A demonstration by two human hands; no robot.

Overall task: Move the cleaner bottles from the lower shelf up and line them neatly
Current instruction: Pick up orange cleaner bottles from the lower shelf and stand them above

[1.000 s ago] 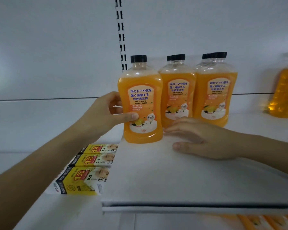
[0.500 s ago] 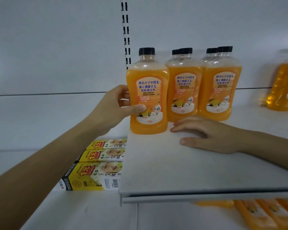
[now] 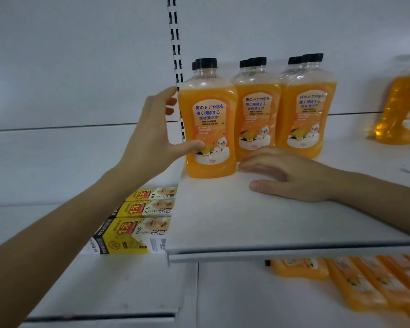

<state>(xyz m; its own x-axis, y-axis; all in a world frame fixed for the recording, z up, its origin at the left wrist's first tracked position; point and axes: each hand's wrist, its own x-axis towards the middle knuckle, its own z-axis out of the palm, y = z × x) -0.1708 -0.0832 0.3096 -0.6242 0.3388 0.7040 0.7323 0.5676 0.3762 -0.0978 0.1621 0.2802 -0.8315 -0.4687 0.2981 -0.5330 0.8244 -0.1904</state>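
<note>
Orange cleaner fills three upright bottles with black caps, standing in a row near the back of a white upper shelf (image 3: 246,223). Behind each, a second cap shows another bottle. Their labels face forward with blue Japanese writing above the English words "THE FLOOR IS HIGHLY CLEAN" and a picture of yellow fruit. The left bottle (image 3: 210,129) stands at the shelf's left edge, a little forward of the middle bottle (image 3: 256,119) and the right bottle (image 3: 305,114), which sit just beside each other. The left hand (image 3: 152,138) grips the left bottle, thumb across its label front and fingers around its far side. The right hand (image 3: 291,174) lies open and flat, palm down on the shelf, fingertips close to the left bottle's base. Bare white shelf stretches from the bottles to the front edge. Further right, well apart, stands a blurred amber bottle (image 3: 400,110). Under the shelf, at lower right, more orange bottles (image 3: 365,280) lie on their sides. To the left, yellow boxes (image 3: 133,235) marked "1元" and "0.5" sit on a lower shelf.
</note>
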